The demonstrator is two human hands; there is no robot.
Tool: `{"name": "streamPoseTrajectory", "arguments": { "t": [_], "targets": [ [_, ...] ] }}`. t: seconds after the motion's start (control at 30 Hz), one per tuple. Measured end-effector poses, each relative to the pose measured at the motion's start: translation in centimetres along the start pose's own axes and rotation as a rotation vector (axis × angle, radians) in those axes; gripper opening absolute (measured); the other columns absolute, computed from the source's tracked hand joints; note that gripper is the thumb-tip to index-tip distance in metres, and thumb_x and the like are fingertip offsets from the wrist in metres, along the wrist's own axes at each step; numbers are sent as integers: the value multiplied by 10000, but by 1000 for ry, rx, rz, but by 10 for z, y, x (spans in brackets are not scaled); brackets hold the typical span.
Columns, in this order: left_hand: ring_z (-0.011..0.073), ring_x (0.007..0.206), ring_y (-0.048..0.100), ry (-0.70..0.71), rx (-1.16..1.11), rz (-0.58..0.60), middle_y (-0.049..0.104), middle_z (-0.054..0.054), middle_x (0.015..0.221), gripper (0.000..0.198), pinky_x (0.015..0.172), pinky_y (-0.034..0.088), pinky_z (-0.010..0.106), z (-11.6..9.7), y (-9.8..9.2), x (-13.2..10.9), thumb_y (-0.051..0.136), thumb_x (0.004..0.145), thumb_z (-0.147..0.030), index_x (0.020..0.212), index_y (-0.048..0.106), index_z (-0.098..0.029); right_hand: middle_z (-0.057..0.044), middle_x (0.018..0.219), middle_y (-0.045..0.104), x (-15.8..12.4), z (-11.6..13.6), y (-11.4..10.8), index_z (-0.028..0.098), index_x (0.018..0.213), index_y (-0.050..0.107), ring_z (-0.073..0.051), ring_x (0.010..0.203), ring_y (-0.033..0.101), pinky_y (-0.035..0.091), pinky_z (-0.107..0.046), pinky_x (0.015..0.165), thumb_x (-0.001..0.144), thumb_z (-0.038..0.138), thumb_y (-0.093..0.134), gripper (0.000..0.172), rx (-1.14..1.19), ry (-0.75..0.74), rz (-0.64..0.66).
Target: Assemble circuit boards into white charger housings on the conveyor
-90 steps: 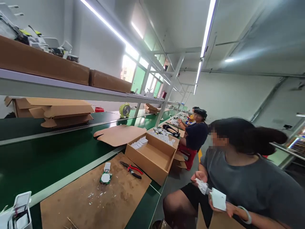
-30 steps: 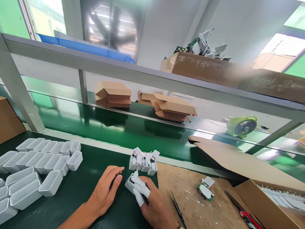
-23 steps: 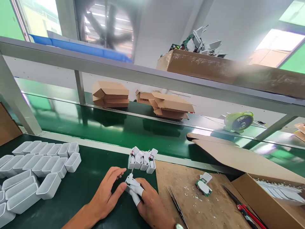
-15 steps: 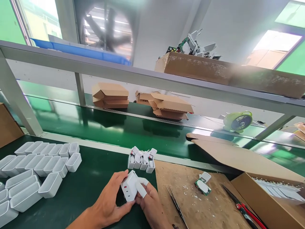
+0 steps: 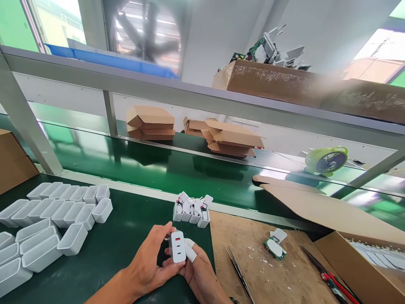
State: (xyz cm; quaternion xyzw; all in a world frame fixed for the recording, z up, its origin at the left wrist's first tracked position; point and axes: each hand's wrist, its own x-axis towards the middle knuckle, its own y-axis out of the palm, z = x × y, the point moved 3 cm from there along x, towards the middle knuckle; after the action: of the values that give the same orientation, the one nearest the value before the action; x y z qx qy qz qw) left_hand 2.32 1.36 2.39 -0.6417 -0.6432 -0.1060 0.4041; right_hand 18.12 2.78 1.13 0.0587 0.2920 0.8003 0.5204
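Note:
Between my two hands is a white USB charger (image 5: pixel 177 246), its port face turned up toward me, with one red port and two small dark slots. My left hand (image 5: pixel 147 259) grips its left side with thumb and fingers. On the other side my right hand (image 5: pixel 199 268), with white covers on some fingertips, closes on its right edge. Just beyond the hands stands a row of white charger housings (image 5: pixel 192 211) with boards and wires inside. Several open white housings (image 5: pixel 72 239) are lined up at the left.
A brown work board (image 5: pixel 249 253) carries tweezers (image 5: pixel 238 270), a green circuit board (image 5: pixel 275 248) and red-handled pliers (image 5: pixel 332 278). At right is a cardboard box (image 5: pixel 351 261) of white parts. Behind runs a green belt (image 5: pixel 152 169) with flattened cartons (image 5: pixel 232 137) and a small fan (image 5: pixel 329 161).
The charger has been turned, so its port face now looks toward me more squarely. Both hands still hold it. The whole view has shifted slightly.

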Motion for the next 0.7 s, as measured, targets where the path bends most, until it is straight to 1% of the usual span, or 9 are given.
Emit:
{"name": "streamPoseTrajectory", "arguments": {
  "t": [0.17, 0.27, 0.4, 0.5, 0.53, 0.6, 0.67, 0.7],
  "targets": [
    [295, 1091, 680, 8, -8, 15, 626, 139, 1285, 764, 937, 618, 464, 1, -1, 1, 680, 954, -276, 1582, 245, -291, -84, 985, 778, 0, 1, -1, 163, 1093, 702, -244, 840, 766, 561, -401, 832, 891, 488, 765, 387, -32, 4, -31],
    [309, 1136, 671, 16, -13, 26, 623, 146, 1307, 774, 953, 612, 475, 3, 0, -1, 672, 948, -244, 1584, 234, -290, -83, 998, 777, 0, 2, -1, 171, 1094, 706, -252, 851, 767, 563, -409, 838, 883, 520, 769, 413, -42, -6, -49],
    [324, 1207, 649, 21, -2, 32, 616, 155, 1337, 762, 992, 596, 481, 4, 2, -3, 681, 937, -230, 1571, 261, -272, -83, 990, 775, -1, 1, -2, 169, 1137, 718, -264, 879, 766, 561, -442, 892, 882, 530, 765, 445, -51, -22, -64],
    [321, 1199, 658, 25, 28, 15, 627, 154, 1327, 742, 996, 593, 476, 4, 3, -2, 677, 938, -237, 1566, 282, -264, -89, 1022, 767, -1, 3, -5, 183, 1146, 716, -275, 905, 756, 562, -476, 926, 894, 545, 739, 442, -103, -52, -71],
    [323, 1197, 661, 22, 50, 11, 630, 155, 1326, 744, 995, 592, 479, 5, 2, -1, 675, 938, -240, 1570, 285, -265, -91, 1043, 763, 0, 4, -7, 196, 1141, 714, -279, 929, 749, 566, -477, 929, 899, 541, 731, 422, -152, -82, -81],
    [341, 1206, 657, 14, 109, 20, 635, 165, 1335, 776, 996, 589, 498, 7, 1, -1, 698, 925, -264, 1583, 288, -267, -90, 1072, 749, 2, 11, -12, 226, 1104, 714, -283, 986, 727, 581, -455, 923, 909, 510, 717, 344, -324, -220, -136],
    [370, 1222, 649, 1, 168, 58, 638, 179, 1351, 852, 997, 588, 521, 10, 0, -5, 760, 883, -327, 1595, 296, -266, -89, 1112, 722, 1, 20, -13, 254, 1113, 710, -277, 1051, 696, 581, -421, 941, 927, 419, 689, 249, -616, -422, -186],
    [386, 1219, 652, -11, 191, 70, 646, 179, 1350, 892, 991, 593, 527, 12, -1, -9, 799, 849, -375, 1593, 318, -271, -89, 1137, 703, -2, 22, -12, 264, 1139, 708, -269, 1069, 683, 576, -404, 954, 929, 360, 674, 234, -789, -510, -181]
  ]
}}
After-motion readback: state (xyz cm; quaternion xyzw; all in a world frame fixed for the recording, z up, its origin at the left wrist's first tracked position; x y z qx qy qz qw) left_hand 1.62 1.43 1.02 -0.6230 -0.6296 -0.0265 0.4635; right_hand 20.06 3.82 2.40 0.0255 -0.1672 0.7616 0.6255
